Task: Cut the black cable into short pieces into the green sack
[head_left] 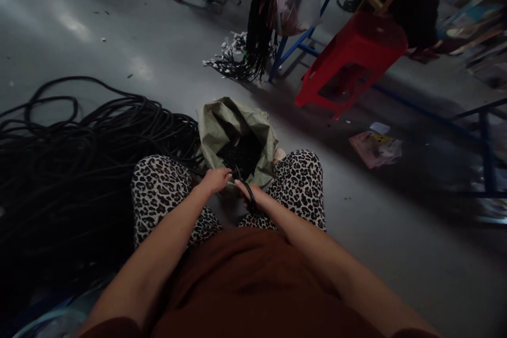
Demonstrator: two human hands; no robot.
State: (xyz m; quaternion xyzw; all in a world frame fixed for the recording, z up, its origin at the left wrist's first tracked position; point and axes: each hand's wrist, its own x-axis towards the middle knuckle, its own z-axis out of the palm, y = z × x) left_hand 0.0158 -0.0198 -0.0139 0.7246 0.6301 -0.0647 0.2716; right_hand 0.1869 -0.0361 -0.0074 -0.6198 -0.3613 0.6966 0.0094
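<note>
— Hands?
— I see left hand [216, 179] fingers closed on black cable [190, 170]; right hand [247, 193] gripping scissors [249, 193], over green sack [233, 127] between knees.

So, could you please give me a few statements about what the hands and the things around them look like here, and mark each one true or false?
1. Both hands meet just in front of the green sack. True.
2. The right hand holds scissors with dark handles. True, though the blades are hard to make out.
3. The sack is empty. False: it holds a heap of small black pieces.
4. The pile of black cable lies on the person's right. False: it lies on the left, beside the left hand.
5. A red plastic stool stands beyond the sack. True.
6. The stool lies upside down. False: it stands on its legs.
</note>
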